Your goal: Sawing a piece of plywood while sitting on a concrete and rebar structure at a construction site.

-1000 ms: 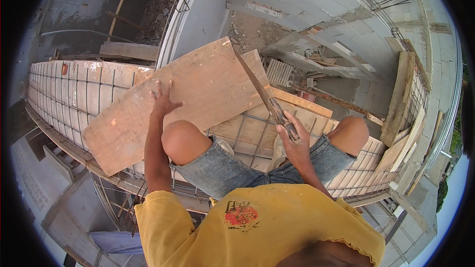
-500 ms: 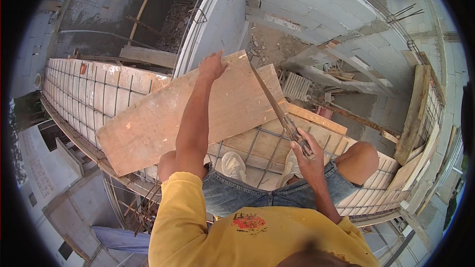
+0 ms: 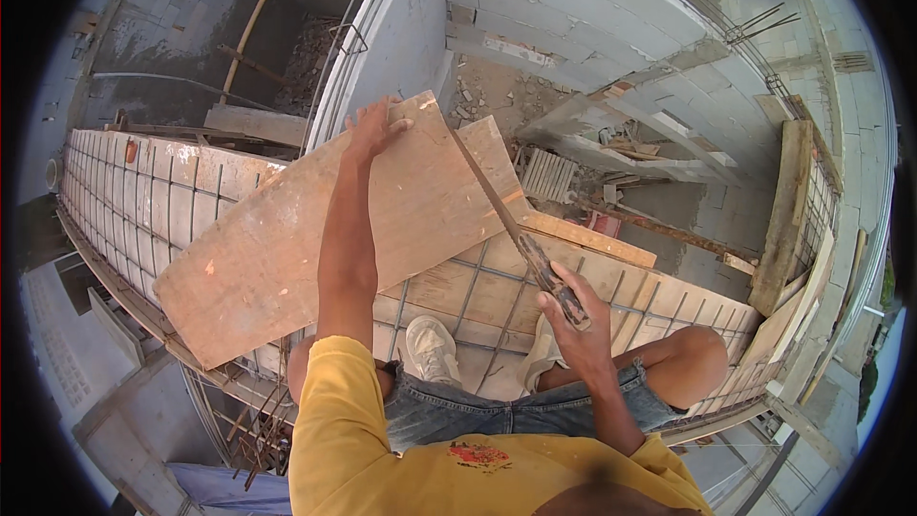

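My right hand (image 3: 583, 311) is closed round the worn handle of a handsaw (image 3: 482, 177). Its long blade runs up leftward along the right edge of a plywood board (image 3: 248, 258). My left hand (image 3: 374, 129) rests on the board's top edge near that corner, fingers apart. A second plywood piece (image 3: 492, 158) shows from beneath the first, on its right. The boards lie slanted over steel rebar mesh (image 3: 186, 186) laid on wooden formwork (image 3: 449, 287). My shoes (image 3: 430, 349) stand on the mesh between my bent knees.
Grey block walls (image 3: 583, 19) surround drops beyond the formwork, with rubble (image 3: 478, 86) and slatted wood (image 3: 549, 172) below. An orange-brown plank (image 3: 587, 234) edges the formwork. Timber (image 3: 783, 215) runs along the right side, bent rebar (image 3: 750, 29) sticks out above, and blue sheeting (image 3: 229, 483) lies lower left.
My left hand has moved from the middle of the board up to its top edge near the saw. The saw in my right hand sits lower toward me; the view has shifted slightly.
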A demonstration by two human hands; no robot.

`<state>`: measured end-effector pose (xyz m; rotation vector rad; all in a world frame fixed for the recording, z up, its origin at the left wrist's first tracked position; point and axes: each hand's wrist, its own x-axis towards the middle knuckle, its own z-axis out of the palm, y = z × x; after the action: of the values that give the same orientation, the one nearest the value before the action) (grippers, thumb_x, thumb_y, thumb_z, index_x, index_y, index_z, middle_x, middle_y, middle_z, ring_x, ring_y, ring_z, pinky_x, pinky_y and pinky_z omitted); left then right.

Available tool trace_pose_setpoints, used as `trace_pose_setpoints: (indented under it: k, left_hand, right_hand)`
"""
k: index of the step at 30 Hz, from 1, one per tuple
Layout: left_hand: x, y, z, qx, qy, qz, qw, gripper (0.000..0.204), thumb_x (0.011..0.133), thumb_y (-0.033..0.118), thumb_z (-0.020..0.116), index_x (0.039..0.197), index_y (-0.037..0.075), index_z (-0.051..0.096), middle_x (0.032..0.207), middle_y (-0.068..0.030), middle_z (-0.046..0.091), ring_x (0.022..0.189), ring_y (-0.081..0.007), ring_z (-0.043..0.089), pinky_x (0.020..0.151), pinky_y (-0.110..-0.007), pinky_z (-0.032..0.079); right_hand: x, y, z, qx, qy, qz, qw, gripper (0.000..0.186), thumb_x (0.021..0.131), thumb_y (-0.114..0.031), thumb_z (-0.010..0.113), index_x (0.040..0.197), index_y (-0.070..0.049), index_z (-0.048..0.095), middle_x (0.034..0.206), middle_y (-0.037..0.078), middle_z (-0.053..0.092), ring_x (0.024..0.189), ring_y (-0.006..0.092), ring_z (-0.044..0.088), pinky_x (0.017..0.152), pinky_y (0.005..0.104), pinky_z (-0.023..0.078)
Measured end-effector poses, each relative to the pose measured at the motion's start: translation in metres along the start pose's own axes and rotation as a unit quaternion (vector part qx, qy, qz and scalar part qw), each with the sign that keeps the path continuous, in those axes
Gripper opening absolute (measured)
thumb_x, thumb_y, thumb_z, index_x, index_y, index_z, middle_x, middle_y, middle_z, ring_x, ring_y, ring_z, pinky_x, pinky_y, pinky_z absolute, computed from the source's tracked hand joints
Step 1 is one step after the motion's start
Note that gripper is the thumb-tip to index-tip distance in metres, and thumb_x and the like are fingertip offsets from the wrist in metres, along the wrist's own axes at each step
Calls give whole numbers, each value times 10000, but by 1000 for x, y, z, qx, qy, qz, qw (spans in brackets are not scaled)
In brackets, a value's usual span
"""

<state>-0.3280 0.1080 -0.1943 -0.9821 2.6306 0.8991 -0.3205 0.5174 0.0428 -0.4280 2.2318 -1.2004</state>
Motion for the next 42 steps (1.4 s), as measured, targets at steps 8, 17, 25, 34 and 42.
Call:
trace_pose_setpoints:
  k: [8, 17, 25, 34, 42]
  left_hand:
    - [-43, -14, 44, 41, 170, -32, 984, 733, 833, 457, 729, 1468, 259, 422, 1578, -113, 261, 1460, -407, 186, 1086, -770, 85]
    - [-140, 43, 70, 20, -3, -144, 989, 1189, 615, 571, 850, 1573, 332, 188, 1664, -80, -87, 1498, -427, -129, 1031, -825, -27]
    - [-142, 33, 75, 3, -24, -133, 991, 1303, 556, 585, 873, 1585, 336, 113, 1652, -95, -164, 1475, -440, -212, 1002, -822, -104]
    - [-133, 50, 69, 4, -60, -134, 989, 1382, 501, 508, 924, 1587, 331, 87, 1649, -102, -175, 1468, -451, -222, 995, -829, -96]
    - [-143, 32, 67, -1, -58, -149, 987, 1384, 491, 479, 928, 1587, 333, 96, 1650, -98, -171, 1468, -455, -221, 999, -826, -98]
  right_hand:
    - [29, -16, 10, -8, -41, -5, 999, 456, 919, -162, 706, 1332, -23, 570, 1014, 89, 684, 862, 110, 586, 764, 268, 479]
    - [22, -9, -12, 54, -75, 74, 993, 607, 939, -220, 688, 1460, -38, 435, 1126, 81, 640, 1047, 145, 586, 930, 312, 468]
    - [-44, -18, -36, -6, -27, 63, 998, 454, 923, -144, 701, 1323, -10, 533, 1197, 121, 632, 1069, 153, 605, 919, 294, 482]
    - [95, 17, 35, -9, -18, -29, 999, 383, 935, -159, 686, 1277, -27, 577, 1152, 93, 658, 1002, 131, 604, 866, 283, 476]
    - [-7, 20, 3, -23, -11, 25, 999, 380, 927, -73, 676, 1284, 1, 568, 1139, 114, 648, 982, 128, 612, 858, 262, 483]
